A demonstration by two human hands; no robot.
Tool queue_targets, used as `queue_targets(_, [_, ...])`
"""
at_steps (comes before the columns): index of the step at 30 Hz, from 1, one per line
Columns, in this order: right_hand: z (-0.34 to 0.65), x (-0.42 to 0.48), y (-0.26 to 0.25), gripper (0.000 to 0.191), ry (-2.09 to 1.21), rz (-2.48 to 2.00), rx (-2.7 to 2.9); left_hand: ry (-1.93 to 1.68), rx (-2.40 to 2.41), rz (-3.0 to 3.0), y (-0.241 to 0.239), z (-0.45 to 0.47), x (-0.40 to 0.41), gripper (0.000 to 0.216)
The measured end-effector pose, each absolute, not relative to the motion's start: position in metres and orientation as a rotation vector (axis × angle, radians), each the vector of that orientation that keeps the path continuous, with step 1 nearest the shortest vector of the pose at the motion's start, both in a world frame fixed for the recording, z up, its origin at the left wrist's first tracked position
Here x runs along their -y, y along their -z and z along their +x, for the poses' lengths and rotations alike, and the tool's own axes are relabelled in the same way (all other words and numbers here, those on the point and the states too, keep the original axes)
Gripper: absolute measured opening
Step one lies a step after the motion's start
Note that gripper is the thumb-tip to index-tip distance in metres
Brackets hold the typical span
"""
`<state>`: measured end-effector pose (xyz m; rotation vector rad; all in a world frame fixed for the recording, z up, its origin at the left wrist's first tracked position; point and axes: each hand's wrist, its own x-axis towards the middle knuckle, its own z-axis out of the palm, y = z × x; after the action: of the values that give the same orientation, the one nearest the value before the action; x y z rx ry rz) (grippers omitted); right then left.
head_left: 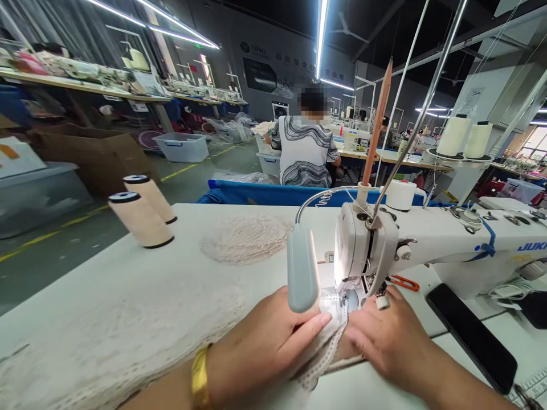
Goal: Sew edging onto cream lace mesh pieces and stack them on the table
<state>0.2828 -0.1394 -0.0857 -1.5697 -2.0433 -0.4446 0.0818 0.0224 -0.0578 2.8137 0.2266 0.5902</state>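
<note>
A strip of white openwork lace trim (331, 350) lies with white cloth under the needle of a white industrial sewing machine (427, 233). The left hand (273, 330), a gold-coloured bracelet at its wrist, rests on the cloth with its thumb laid flat; the lamp hides some fingers, so I cannot tell whether they pinch it. The right hand (391, 333) is just right of the needle, its fingertips partly hidden; I cannot tell its grip.

Blue letters at the machine's right end read "JUKI", cut by the frame edge. A black rectangular phone (472, 336) lies right of the right hand. Ahead, another sewing machine (354, 136) also reads "JUKI". The dark grey back wall (231, 34) carries "YiNG" and blurred Chinese characters.
</note>
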Motion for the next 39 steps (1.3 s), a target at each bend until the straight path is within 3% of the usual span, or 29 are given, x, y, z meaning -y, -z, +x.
queue_targets(3, [0.290,0.145,0.082,0.029,0.599,-1.598,1.862,-0.691,-0.189,2.821,0.060,0.082,-0.023,0.042])
queue_targets(8, [0.279,0.149,0.080,0.009,0.053,-1.463,2.188,-0.878,-0.143,2.846,0.082,0.085,-0.032,0.033])
queue_targets(13, [0.314,0.144,0.084,0.024,0.418,-1.921,1.960,-0.617,-0.149,2.750,0.076,0.084,-0.016,0.031])
queue_targets(16, [0.325,0.147,0.081,0.031,0.545,-1.776,1.904,-0.518,-0.092,2.696,0.070,0.085,-0.001,0.024])
queue_targets(23, [0.285,0.147,0.087,0.026,0.189,-1.574,2.168,-0.526,0.005,2.698,0.075,0.085,0.001,0.018])
queue_targets(39, [0.290,0.147,0.093,0.028,0.128,-1.641,2.142,-0.637,-0.017,2.747,0.074,0.086,0.002,0.022])
